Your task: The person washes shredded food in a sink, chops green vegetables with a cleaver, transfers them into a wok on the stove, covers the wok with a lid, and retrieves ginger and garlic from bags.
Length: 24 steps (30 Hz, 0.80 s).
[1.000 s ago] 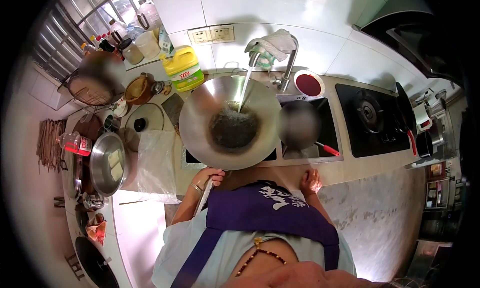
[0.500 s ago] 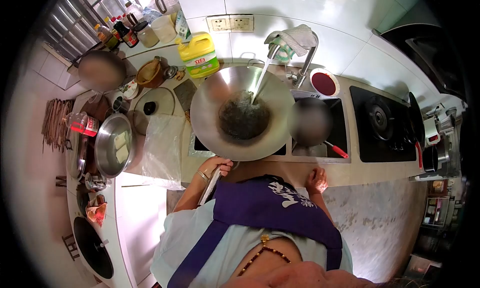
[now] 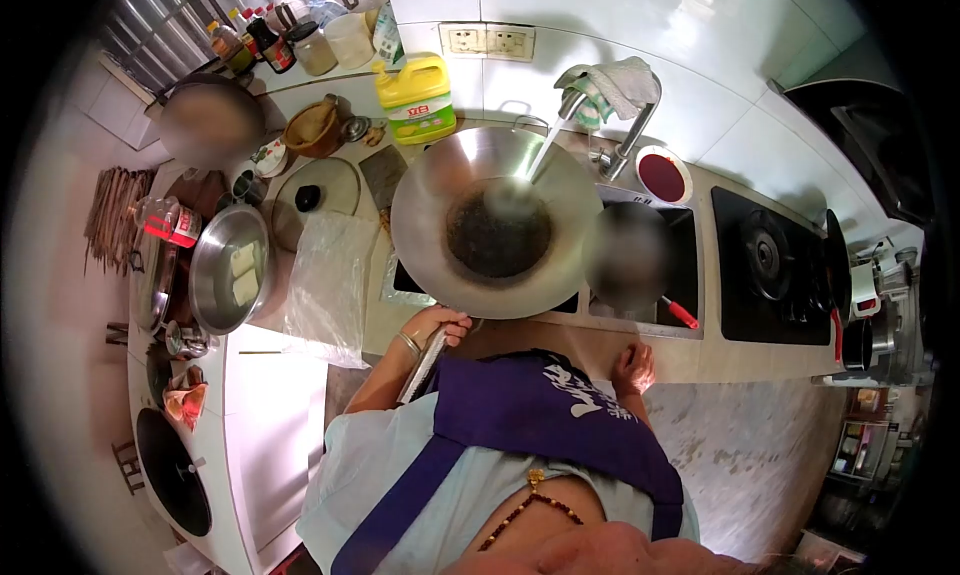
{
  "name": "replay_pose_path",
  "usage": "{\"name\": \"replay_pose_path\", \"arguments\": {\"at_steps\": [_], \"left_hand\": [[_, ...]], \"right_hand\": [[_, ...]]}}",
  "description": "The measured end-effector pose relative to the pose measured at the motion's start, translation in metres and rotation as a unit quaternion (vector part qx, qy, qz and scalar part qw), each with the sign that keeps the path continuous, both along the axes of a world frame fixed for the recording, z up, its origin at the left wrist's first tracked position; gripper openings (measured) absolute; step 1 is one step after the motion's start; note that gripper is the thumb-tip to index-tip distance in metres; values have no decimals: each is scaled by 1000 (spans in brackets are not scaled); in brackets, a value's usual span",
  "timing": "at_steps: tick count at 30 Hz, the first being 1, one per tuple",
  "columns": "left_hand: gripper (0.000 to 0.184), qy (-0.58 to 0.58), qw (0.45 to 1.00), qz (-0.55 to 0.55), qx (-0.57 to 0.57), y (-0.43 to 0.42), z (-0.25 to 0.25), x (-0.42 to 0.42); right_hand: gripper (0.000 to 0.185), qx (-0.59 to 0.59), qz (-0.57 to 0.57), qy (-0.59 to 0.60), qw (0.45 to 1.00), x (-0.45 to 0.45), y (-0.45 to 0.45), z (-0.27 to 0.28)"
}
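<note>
A large metal wok (image 3: 430, 200) rests over the left sink basin, tilted a little, with a dark patch in its bottom. Water runs into it from the faucet (image 3: 640, 125), which has a cloth (image 3: 615, 83) draped over it. My left hand (image 3: 437, 327) is closed at the wok's near edge, around its handle and a pale cloth (image 3: 425, 367). My right hand (image 3: 634, 368) lies on the counter's front edge, below the right basin, its fingers loosely spread and holding nothing. A dark pan with a red handle (image 3: 682, 313) sits over the right basin.
A yellow detergent jug (image 3: 417, 100) stands behind the wok. A bowl of red liquid (image 3: 663, 176) is right of the faucet, and a black stove (image 3: 745, 310) beyond it. To the left are a plastic bag (image 3: 330, 285), a glass lid (image 3: 335, 190) and a steel basin (image 3: 215, 300) with white pieces.
The whole view has shifted, so the counter items appear further right. The water in the wok looks lower. Both hands keep about the same places relative to the counter.
</note>
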<state>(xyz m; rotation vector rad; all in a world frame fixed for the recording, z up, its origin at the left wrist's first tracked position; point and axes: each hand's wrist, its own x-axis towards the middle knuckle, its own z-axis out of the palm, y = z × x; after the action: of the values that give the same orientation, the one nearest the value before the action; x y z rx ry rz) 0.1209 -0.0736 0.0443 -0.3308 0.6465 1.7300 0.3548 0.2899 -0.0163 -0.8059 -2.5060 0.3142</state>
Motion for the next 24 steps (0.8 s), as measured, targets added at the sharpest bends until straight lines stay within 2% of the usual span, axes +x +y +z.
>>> {"name": "replay_pose_path", "arguments": {"at_steps": [7,13,24], "left_hand": [[12,35,998,13,-59,5,17,3],[11,-4,1000,-3,20,2,9,1],[9,17,1000,1,7,2,6,0]], "right_hand": [[14,-16,2,-7,1000,0,-1,4],[14,-18,-6,-23,1000,1,2,-2],[13,-18,-3,-34,999,1,1,1]]}}
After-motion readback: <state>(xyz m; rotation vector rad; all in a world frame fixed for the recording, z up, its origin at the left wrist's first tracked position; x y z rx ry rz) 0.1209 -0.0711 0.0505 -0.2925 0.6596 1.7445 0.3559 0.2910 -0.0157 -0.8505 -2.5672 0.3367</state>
